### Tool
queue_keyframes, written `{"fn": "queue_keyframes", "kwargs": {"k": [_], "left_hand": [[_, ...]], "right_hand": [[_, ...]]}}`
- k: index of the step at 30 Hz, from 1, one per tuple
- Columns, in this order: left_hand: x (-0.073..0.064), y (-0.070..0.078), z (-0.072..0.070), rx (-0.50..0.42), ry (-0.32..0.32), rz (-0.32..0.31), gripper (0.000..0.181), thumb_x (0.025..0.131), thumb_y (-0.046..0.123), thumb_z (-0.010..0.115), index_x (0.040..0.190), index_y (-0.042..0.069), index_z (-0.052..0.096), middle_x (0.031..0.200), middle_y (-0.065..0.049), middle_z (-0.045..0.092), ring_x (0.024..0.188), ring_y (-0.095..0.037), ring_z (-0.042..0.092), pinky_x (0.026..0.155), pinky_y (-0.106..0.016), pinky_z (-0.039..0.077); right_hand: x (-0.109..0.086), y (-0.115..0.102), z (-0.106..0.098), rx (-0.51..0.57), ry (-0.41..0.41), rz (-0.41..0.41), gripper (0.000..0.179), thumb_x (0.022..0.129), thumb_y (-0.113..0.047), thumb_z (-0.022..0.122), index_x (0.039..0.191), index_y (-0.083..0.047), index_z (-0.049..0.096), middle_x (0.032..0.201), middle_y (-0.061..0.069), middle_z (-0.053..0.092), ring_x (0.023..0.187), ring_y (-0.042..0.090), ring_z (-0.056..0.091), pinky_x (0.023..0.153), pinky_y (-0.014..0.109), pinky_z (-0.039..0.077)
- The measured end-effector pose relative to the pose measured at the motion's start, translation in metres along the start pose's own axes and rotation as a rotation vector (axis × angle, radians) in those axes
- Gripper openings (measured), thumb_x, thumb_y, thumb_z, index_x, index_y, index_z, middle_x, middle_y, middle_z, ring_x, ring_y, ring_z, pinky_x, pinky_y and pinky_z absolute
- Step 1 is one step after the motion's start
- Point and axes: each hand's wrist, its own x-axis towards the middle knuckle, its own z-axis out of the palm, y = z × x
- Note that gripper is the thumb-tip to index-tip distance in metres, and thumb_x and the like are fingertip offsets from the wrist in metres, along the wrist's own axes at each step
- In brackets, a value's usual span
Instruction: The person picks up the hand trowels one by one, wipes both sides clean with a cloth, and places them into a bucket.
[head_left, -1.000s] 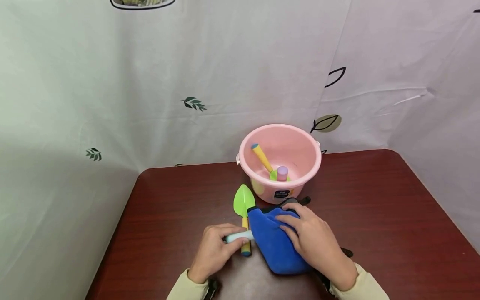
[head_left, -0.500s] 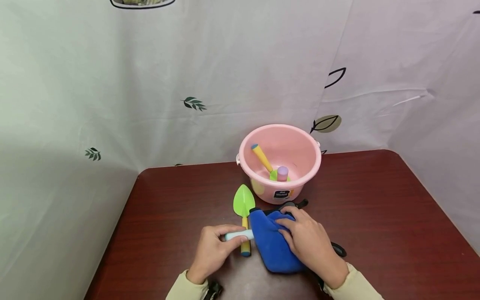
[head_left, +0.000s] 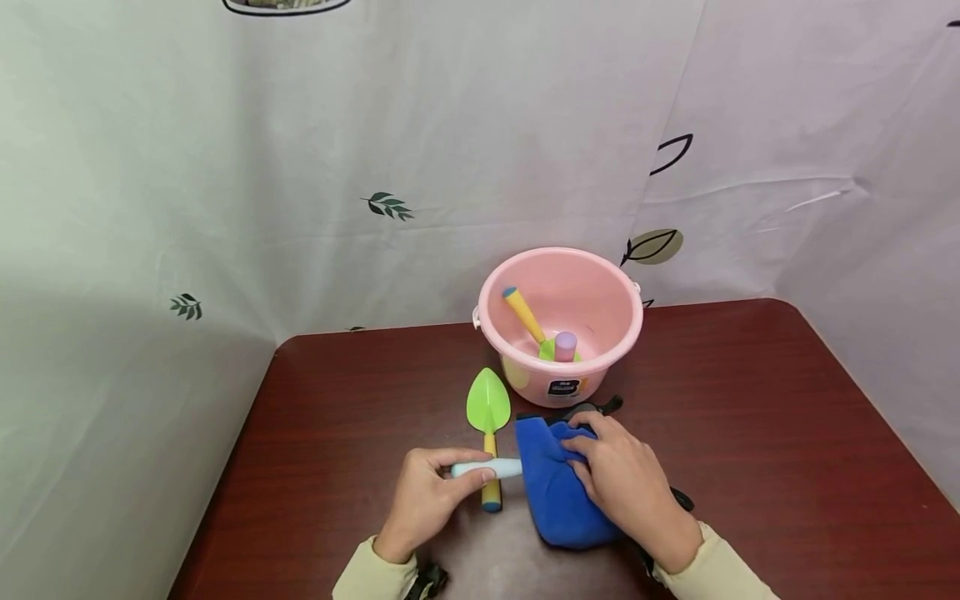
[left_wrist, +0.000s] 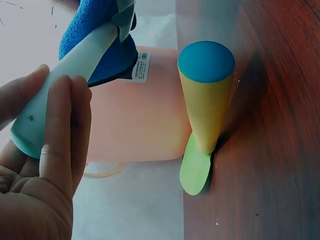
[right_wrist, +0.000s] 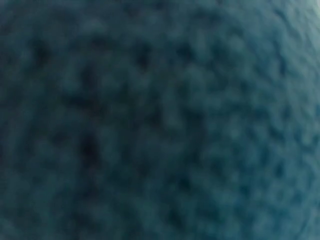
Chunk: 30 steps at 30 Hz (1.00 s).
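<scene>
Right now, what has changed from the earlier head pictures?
The left edge of the blue cloth moved right, baring more of the pale-blue handle. The left hand still pinches the handle, the right hand the cloth. The pink bucket and nearer green trowel stayed.

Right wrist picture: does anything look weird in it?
Yes: a dark, blurry blue surface fills nearly the whole view. It's probably the blue cloth bag in the right hand, seen too close up.

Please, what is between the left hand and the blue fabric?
In the head view, the pale handle held by the left hand spans the gap to the blue fabric; beneath it lies the yellow trowel handle.
</scene>
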Motion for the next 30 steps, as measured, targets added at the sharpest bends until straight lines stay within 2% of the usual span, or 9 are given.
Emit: {"fn": "queue_keyframes", "kwargs": {"k": [17, 30], "left_hand": [[-0.001, -0.004, -0.009, -0.023, 0.014, -0.025, 0.013, 0.078, 0.019, 0.088, 0.090, 0.017, 0.082, 0.077, 0.005, 0.075, 0.066, -0.009, 0.062, 0.057, -0.021, 0.047], [-0.002, -0.002, -0.026, 0.014, 0.066, -0.037, 0.018, 0.078, 0.023, 0.088, 0.092, 0.014, 0.082, 0.077, 0.007, 0.074, 0.059, -0.015, 0.055, 0.053, -0.021, 0.042]], "right_hand": [[-0.004, 0.023, -0.007, 0.003, 0.016, 0.020, 0.018, 0.076, -0.009, 0.086, 0.093, -0.010, 0.080, 0.110, 0.006, 0.065, 0.095, 0.024, 0.066, 0.065, 0.044, 0.058], [-0.012, 0.045, -0.023, -0.013, 0.036, 0.127, 0.016, 0.079, -0.007, 0.083, 0.095, -0.008, 0.080, 0.112, 0.013, 0.065, 0.095, 0.031, 0.067, 0.066, 0.050, 0.057]]}}
